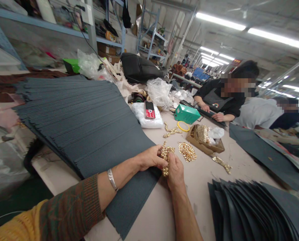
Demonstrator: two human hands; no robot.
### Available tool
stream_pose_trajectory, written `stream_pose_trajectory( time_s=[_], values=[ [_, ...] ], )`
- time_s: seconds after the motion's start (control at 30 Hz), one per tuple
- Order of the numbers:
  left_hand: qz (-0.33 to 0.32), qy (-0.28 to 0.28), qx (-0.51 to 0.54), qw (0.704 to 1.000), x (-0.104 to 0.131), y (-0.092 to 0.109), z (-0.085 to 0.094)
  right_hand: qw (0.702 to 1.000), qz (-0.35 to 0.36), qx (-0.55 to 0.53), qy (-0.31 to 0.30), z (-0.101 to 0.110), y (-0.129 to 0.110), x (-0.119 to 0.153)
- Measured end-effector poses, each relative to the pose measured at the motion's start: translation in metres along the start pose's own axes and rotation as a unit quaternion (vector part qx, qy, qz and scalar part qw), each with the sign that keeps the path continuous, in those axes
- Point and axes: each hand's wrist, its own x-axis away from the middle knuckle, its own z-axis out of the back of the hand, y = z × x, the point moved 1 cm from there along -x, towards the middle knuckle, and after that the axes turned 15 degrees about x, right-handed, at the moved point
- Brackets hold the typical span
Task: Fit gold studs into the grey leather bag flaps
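Both hands meet around a bunch of gold chain [165, 152] over the table, at the edge of the fanned dark sheets. My left hand [151, 158], its wrist in a silver bracelet, pinches the bunch from the left. From the right, my right hand [175, 167] closes its fingers on the same chain, whose lower end hangs between the hands. A flat pile of gold links [187, 151] lies just right of my hands. Behind it are another gold chain [171, 131] and a yellow ring [183, 126].
Fanned dark sheets [89, 117] cover the left; another stack [249, 211] stands front right. A cardboard box [204, 147] of gold chain, a green box [187, 114] and a red phone [149, 109] on a white packet lie behind. A person [222, 97] works across the table.
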Motion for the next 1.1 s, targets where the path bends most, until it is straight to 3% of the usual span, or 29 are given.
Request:
stream_pose_trajectory(
  time_s=[0.1, 0.27, 0.53, 0.7, 1.0, 1.1],
  values=[
    [-0.005, -0.004, -0.011, 1.000, 0.001, 0.001, -0.002, 1.000, -0.008, -0.018, -0.001, -0.001, 0.001, 0.000],
    [-0.030, -0.003, -0.042, 0.999, 0.002, -0.003, -0.001, 0.996, -0.003, 0.066, 0.053, 0.001, 0.003, 0.000],
    [-0.030, 0.014, -0.066, 0.997, 0.001, -0.004, -0.001, 0.999, -0.010, 0.038, 0.036, -0.003, -0.005, 0.002],
    [-0.027, 0.031, -0.065, 0.997, 0.001, -0.007, -0.001, 0.994, -0.008, 0.077, 0.083, -0.002, -0.001, 0.002],
    [-0.021, 0.009, -0.052, 0.998, 0.000, -0.006, 0.001, 0.999, -0.031, 0.002, 0.024, -0.006, -0.004, 0.000],
    [-0.020, -0.006, -0.050, 0.999, 0.000, -0.005, 0.001, 0.994, -0.007, 0.091, 0.053, -0.003, -0.008, 0.002]
  ],
)
